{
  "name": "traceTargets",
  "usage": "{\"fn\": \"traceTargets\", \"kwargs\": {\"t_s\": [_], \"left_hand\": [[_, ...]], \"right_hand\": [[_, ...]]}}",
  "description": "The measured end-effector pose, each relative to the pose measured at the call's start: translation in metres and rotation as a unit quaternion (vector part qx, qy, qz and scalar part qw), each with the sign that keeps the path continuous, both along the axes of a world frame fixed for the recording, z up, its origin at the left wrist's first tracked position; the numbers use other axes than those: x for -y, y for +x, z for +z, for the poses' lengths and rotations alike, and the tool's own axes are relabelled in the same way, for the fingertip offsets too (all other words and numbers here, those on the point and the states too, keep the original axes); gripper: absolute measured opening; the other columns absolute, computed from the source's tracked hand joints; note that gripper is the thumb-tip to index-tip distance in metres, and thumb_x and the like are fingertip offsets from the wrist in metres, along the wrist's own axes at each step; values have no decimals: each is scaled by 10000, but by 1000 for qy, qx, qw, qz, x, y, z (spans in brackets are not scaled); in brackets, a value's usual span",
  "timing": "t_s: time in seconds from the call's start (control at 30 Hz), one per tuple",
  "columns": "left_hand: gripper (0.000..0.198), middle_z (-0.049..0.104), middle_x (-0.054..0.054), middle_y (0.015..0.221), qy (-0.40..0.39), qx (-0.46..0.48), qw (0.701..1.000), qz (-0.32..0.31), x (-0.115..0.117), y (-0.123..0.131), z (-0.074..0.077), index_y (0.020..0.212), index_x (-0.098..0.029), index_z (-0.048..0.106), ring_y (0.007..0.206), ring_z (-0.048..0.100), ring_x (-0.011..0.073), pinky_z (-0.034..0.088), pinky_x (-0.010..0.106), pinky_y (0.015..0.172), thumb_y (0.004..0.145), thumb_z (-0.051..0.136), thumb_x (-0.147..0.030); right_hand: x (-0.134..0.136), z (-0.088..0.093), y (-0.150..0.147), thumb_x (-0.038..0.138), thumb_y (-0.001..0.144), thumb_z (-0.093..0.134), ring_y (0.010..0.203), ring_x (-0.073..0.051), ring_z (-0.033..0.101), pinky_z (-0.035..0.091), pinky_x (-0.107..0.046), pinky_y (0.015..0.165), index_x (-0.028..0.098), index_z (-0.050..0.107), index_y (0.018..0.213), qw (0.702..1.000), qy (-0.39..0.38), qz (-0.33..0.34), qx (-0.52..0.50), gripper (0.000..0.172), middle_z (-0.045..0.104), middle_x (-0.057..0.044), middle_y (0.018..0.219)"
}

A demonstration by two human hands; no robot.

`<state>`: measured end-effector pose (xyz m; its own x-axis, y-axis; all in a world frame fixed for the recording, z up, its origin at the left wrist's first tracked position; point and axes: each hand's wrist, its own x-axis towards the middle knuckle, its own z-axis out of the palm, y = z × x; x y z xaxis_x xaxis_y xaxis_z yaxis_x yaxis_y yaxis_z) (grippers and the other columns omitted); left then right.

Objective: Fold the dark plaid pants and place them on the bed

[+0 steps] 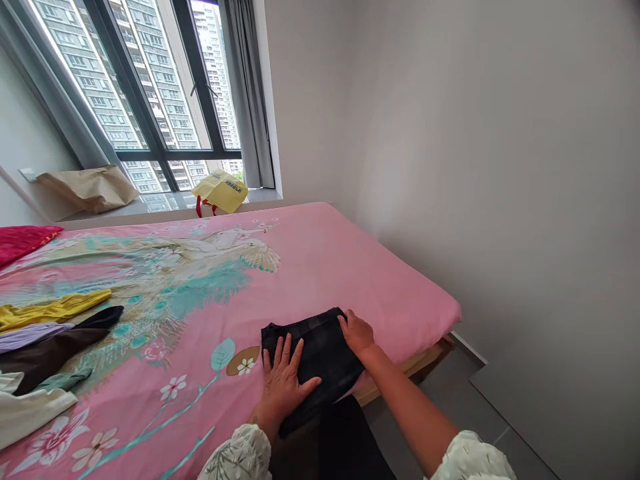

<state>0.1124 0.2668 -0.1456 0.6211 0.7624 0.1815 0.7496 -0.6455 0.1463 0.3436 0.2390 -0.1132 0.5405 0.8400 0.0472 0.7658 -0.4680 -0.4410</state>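
Observation:
A folded dark cloth (325,357) with a faint check lies at the near edge of the bed, on the pink patterned sheet (340,267). My left hand (285,383) rests flat on its left part, fingers spread. At the cloth's upper right corner is my right hand (357,333), its thumb on top and its other fingers curled at the edge, partly hidden. The cloth's lower end reaches down by my dark-clad leg.
Several garments lie at the left of the bed, among them a yellow one (55,309) and a dark brown one (50,353). A red pillow (25,243) is behind them. On the windowsill are a brown paper bag (95,189) and a yellow bag (223,191). A wall stands at the right.

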Motion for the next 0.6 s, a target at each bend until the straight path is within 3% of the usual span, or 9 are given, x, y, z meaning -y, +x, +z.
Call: {"fn": "traceTargets", "kwargs": {"t_s": [0.13, 0.23, 0.33, 0.4, 0.47, 0.6], "left_hand": [[876, 120, 78, 1552, -11, 1, 999, -42, 15, -8, 0, 1448, -307, 226, 1416, 72, 328, -18, 607, 1089, 709, 489, -697], [939, 119, 65, 1553, -11, 3, 997, -76, 33, -22, -5, 1455, -327, 180, 1415, 87, 328, -16, 596, 1098, 667, 606, -611], [999, 139, 71, 1549, -30, 15, 997, -75, 45, -33, -9, 1454, -332, 182, 1411, 95, 341, -1, 604, 1098, 618, 689, -536], [919, 174, 71, 1544, -59, 43, 994, -75, 43, -37, -9, 1438, -335, 247, 1407, 119, 344, 47, 611, 1097, 650, 652, -578], [740, 237, 73, 1528, -70, 101, 992, -38, 31, -40, -8, 1401, -303, 353, 1403, 167, 314, 137, 569, 1107, 748, 544, -593], [569, 409, 125, 1423, -26, 206, 971, 121, -11, -54, -5, 1273, -175, 517, 1354, 295, 272, 248, 462, 1099, 848, 406, -537]], "right_hand": [[1, -5, 8, 490, 928, 287, 999, -248, 585, 410, -329, 794, 193, 530, 1106, 1000, -5, -13, -13, 423, 644, -106, 1049], [7, -7, 17, 612, 881, 295, 1148, -280, 499, 392, -350, 875, 153, 511, 1168, 999, -13, -31, -36, 583, 578, -159, 1186], [17, -9, 27, 755, 777, 333, 1078, -296, 550, 416, -353, 846, 119, 580, 1076, 995, -48, -21, -88, 745, 612, -189, 1105], [24, -8, 33, 805, 691, 414, 971, -283, 604, 443, -338, 773, 125, 613, 1005, 989, -73, 3, -130, 774, 647, -168, 1033], [33, -7, 39, 806, 628, 498, 881, -263, 630, 454, -317, 706, 126, 627, 958, 982, -89, 25, -167, 767, 669, -144, 975], [50, -5, 45, 726, 637, 585, 833, -212, 634, 457, -260, 656, 119, 626, 958, 968, -73, 53, -234, 688, 679, -115, 952]]}}
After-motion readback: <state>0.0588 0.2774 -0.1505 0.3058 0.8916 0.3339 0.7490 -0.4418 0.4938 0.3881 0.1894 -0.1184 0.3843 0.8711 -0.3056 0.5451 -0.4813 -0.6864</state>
